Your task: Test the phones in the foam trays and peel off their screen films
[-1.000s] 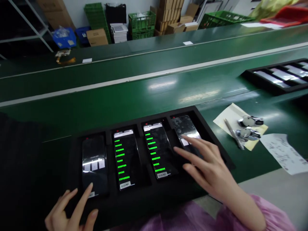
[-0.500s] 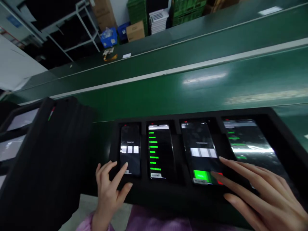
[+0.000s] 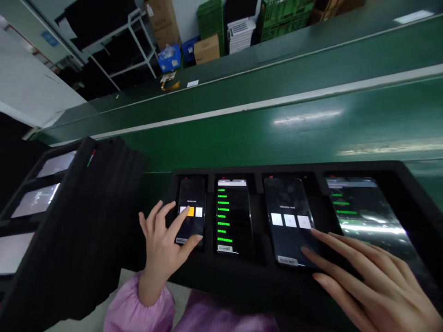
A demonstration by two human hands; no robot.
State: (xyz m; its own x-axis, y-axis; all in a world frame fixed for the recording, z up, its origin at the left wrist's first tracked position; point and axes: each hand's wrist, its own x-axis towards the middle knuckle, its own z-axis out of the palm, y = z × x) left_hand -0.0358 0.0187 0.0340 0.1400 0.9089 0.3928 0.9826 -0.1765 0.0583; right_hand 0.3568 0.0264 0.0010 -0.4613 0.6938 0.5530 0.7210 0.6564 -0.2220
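Note:
Several smartphones lie face up in a black foam tray point(image 3: 258, 186). My left hand point(image 3: 166, 240) is open over the leftmost phone point(image 3: 191, 189), its index fingertip at the middle square on the screen, which shows orange. The second phone point(image 3: 238, 216) lists green lines of text on black. On the third phone point(image 3: 287, 240), "Vibrator test" stands above three white squares. My right hand point(image 3: 370, 281) is open, with fingertips over that phone's lower right side. It partly covers the rightmost phone point(image 3: 360, 203), whose screen shows green lines and glare.
At the left stands a stack of black foam trays point(image 3: 93, 230), the top one holding several pale-screened devices point(image 3: 36, 200). Beyond the green work surface point(image 3: 214, 143) are a blue bin point(image 3: 169, 60), a cardboard box point(image 3: 206, 50) and green crates point(image 3: 285, 18).
My left hand has moved up the leftmost phone, and its middle square has turned orange. The green and red buttons have gone from the third phone. The view has shifted slightly.

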